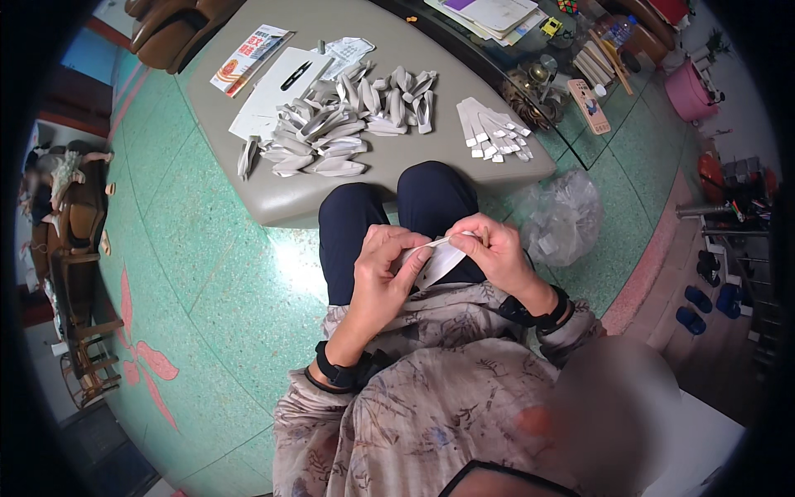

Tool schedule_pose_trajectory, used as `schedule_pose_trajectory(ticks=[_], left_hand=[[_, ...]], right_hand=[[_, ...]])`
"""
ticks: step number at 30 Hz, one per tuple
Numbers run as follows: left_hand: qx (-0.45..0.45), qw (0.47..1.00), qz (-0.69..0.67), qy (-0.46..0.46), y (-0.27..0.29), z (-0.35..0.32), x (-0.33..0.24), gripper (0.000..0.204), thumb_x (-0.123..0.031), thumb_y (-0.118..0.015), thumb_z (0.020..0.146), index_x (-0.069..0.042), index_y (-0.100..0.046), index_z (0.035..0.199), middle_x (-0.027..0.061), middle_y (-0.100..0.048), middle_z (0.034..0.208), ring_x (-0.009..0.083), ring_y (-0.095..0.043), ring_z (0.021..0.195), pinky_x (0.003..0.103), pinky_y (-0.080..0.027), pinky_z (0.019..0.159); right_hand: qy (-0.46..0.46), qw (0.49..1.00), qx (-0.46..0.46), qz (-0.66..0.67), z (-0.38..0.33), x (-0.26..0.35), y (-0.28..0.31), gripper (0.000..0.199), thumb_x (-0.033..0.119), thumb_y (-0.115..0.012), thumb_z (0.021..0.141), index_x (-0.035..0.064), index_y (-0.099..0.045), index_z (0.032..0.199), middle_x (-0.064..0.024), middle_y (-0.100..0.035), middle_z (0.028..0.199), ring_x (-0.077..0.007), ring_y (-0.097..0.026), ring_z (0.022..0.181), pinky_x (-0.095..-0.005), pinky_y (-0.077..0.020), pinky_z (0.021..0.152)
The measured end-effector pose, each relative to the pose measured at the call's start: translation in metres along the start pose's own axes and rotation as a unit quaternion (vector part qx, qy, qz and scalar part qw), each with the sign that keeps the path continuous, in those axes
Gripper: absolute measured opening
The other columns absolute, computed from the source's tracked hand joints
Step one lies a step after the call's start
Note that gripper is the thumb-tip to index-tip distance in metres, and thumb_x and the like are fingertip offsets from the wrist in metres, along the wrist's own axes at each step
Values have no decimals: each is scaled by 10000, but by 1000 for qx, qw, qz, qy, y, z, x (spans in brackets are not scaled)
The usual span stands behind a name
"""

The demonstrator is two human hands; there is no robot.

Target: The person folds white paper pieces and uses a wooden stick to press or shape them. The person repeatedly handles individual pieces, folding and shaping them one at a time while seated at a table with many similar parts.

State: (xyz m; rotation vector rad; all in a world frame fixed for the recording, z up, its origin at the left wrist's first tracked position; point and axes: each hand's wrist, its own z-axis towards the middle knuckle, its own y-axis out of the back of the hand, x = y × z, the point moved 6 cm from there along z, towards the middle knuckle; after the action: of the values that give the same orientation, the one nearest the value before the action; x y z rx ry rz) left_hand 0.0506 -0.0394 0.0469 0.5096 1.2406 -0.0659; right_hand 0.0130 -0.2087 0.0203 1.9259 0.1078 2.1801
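Over my lap, a piece of white folded paper is pinched between my two hands along its upper edge. My left hand grips its left end with thumb and fingers. At the other end, my right hand pinches it with the thumb on top. In front of my knees, a heap of folded, boat-shaped grey-white paper pieces covers the middle of the grey padded bench. A fan of flat white paper strips lies at the bench's right end.
A black pen-like tool rests on a white sheet beside a printed booklet. Right of the bench are a glass-topped table with a phone near its edge, a clear plastic bag on the floor, and a pink bucket.
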Motion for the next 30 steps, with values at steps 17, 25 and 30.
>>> schedule_pose_trajectory(ticks=[17,25,30], left_hand=[[13,999,19,-26,3,-5,4,137,-80,-720,751,-29,-685,873,68,-614,818,217,-538,780,310,-420,720],[54,998,9,-24,5,-2,6,122,-78,-697,785,-6,-656,874,80,-606,806,218,-547,764,311,-439,682],[122,989,-31,80,2,-6,14,105,-47,-666,814,7,-623,892,86,-596,819,197,-555,678,287,-448,596]], right_hand=[[-19,997,75,-27,5,12,-2,61,52,-664,825,5,-635,850,-26,-652,757,-59,-576,681,-219,-454,596],[-10,995,91,-47,5,13,-5,77,69,-673,815,5,-635,835,-38,-646,741,-71,-570,642,-225,-439,564],[27,986,158,-45,5,21,-8,63,43,-672,801,5,-629,828,-28,-610,695,-60,-505,563,-226,-383,487]])
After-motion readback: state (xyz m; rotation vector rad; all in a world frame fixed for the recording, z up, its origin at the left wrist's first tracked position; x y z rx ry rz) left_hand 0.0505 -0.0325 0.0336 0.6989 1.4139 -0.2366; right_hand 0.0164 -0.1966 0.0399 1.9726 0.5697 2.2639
